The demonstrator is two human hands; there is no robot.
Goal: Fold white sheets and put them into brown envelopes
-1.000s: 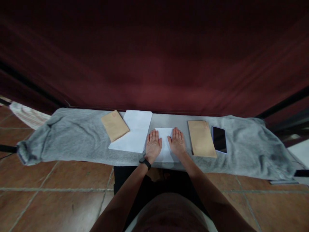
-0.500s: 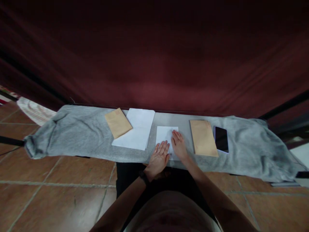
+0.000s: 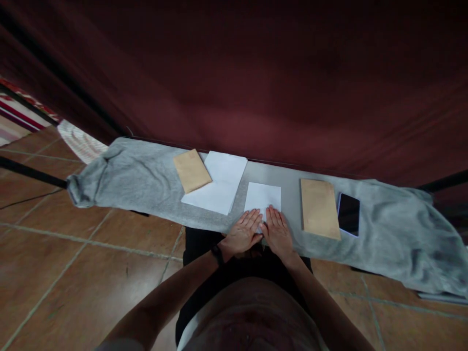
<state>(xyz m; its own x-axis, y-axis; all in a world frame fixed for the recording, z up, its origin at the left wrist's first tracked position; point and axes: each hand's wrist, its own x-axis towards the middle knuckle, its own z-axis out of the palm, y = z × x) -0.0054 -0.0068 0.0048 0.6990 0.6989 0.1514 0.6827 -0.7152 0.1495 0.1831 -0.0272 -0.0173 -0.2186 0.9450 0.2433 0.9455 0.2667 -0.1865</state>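
Note:
A white sheet of paper (image 3: 262, 194), smaller than the sheets to its left, lies on the grey cloth in front of me. My left hand (image 3: 244, 233) rests flat on its near left part, fingers stretched out. Beside it, my right hand (image 3: 277, 233) lies flat on the near right part, fingers extended. The two thumbs come close together at the paper's near edge, which the hands partly cover. Neither hand grips anything.
Left of the paper is a stack of larger white sheets (image 3: 226, 181), overlapped by a brown envelope (image 3: 192, 170). To the right lie another brown envelope (image 3: 319, 208) and a phone (image 3: 349, 214). Grey cloth (image 3: 142, 178) covers the narrow surface; a dark red curtain (image 3: 256, 97) hangs behind.
My right hand has slid back toward me along the paper, now level with my left. Both hands stay flat. The view has tilted and shifted slightly.

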